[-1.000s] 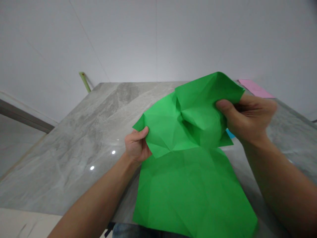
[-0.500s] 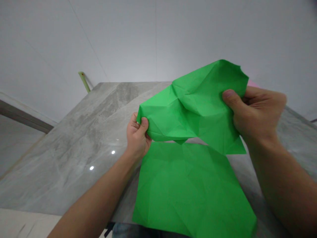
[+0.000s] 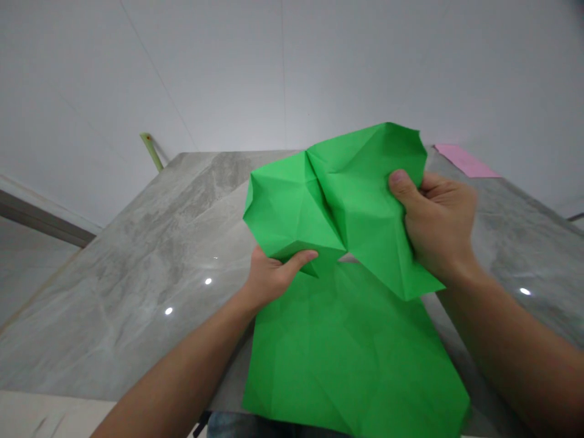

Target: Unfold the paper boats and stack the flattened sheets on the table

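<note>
A creased sheet of green paper [image 3: 365,188] is held up in front of me, buckled along a fold near its middle. My left hand [image 3: 274,277] grips its lower left edge, the thumb on the near side and the fingers hidden behind. At the right edge my right hand [image 3: 438,219] pinches the sheet, thumb in front, other fingers behind it. Below lies a second green paper sheet [image 3: 356,359], flat with faint creases, reaching the table's near edge. The raised sheet overlaps its far part.
The grey marbled table [image 3: 150,261] meets a white wall [image 3: 219,73] at the back. A pink paper piece [image 3: 468,162] lies at the far right by the wall. A light green strip-like object [image 3: 151,151] stands beyond the table's far left corner.
My left hand has shifted from the sheet's left corner to its lower edge. My right hand has moved left and slightly down with the sheet, uncovering the pink paper.
</note>
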`<state>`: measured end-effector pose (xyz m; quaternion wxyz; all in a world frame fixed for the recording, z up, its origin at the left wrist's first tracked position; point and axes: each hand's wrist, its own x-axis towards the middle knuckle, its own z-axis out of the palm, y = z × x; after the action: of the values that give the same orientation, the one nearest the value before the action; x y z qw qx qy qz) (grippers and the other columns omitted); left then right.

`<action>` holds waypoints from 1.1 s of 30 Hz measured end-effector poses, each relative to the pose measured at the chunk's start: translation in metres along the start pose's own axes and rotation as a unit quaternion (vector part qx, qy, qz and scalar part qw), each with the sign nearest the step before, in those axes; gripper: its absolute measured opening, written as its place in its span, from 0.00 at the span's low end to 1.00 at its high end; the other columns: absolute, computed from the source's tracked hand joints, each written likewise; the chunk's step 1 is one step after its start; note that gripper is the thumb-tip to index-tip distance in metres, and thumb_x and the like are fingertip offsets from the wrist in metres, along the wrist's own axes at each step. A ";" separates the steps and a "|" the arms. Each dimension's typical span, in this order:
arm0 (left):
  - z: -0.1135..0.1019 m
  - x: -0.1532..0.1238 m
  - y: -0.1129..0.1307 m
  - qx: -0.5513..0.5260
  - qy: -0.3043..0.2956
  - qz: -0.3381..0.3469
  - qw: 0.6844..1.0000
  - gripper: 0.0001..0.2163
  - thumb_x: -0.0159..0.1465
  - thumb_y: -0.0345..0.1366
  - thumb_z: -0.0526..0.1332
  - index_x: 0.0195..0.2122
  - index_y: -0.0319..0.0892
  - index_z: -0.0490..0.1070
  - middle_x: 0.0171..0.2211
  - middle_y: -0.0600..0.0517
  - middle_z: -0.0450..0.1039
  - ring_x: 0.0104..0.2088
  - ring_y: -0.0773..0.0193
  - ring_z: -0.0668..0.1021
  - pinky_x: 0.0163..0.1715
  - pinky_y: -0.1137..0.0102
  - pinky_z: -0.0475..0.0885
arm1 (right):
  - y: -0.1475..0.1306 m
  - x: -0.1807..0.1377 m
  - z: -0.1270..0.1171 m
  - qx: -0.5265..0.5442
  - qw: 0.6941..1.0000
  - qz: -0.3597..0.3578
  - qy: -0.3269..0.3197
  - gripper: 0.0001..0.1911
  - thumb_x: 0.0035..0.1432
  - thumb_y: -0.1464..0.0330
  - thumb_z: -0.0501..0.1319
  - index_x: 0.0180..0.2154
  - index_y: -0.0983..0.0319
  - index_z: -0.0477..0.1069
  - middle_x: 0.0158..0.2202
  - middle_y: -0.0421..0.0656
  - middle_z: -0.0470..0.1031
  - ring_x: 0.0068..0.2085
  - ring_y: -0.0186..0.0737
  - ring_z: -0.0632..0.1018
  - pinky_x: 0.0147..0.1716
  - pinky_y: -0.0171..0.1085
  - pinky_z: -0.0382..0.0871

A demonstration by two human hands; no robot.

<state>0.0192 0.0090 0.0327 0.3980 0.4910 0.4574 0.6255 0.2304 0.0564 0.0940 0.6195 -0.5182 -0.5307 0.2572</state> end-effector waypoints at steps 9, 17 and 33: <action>-0.010 0.013 -0.009 -0.085 -0.041 -0.045 0.994 0.14 0.47 0.37 0.77 0.35 0.43 0.81 0.36 0.50 0.83 0.35 0.55 0.83 0.39 0.62 0.80 | -0.007 0.024 -0.018 0.022 1.000 -0.017 0.009 0.08 0.51 0.63 0.70 0.26 0.61 0.81 0.21 0.37 0.75 0.19 0.29 0.69 0.17 0.30 0.63; -0.009 0.020 0.005 -0.206 -0.056 -0.110 0.971 0.16 0.43 0.36 0.78 0.32 0.42 0.81 0.33 0.49 0.84 0.31 0.54 0.84 0.34 0.62 0.82 | -0.005 0.036 -0.037 -0.064 0.995 -0.081 0.015 0.16 0.52 0.61 0.70 0.20 0.64 0.75 0.17 0.34 0.63 0.17 0.25 0.62 0.14 0.28 0.52; -0.024 0.036 0.022 -0.178 -0.096 -0.166 0.965 0.16 0.45 0.33 0.76 0.36 0.39 0.79 0.33 0.47 0.83 0.34 0.52 0.85 0.34 0.64 0.82 | -0.039 0.035 -0.051 -0.122 0.984 -0.084 0.101 0.10 0.56 0.63 0.69 0.28 0.62 0.80 0.21 0.36 0.72 0.19 0.24 0.63 0.17 0.29 0.53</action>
<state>-0.0123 0.0328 0.0605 0.6193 0.3867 0.3735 0.5722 0.2797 0.0553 0.1483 0.6210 -0.5669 -0.5346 0.0842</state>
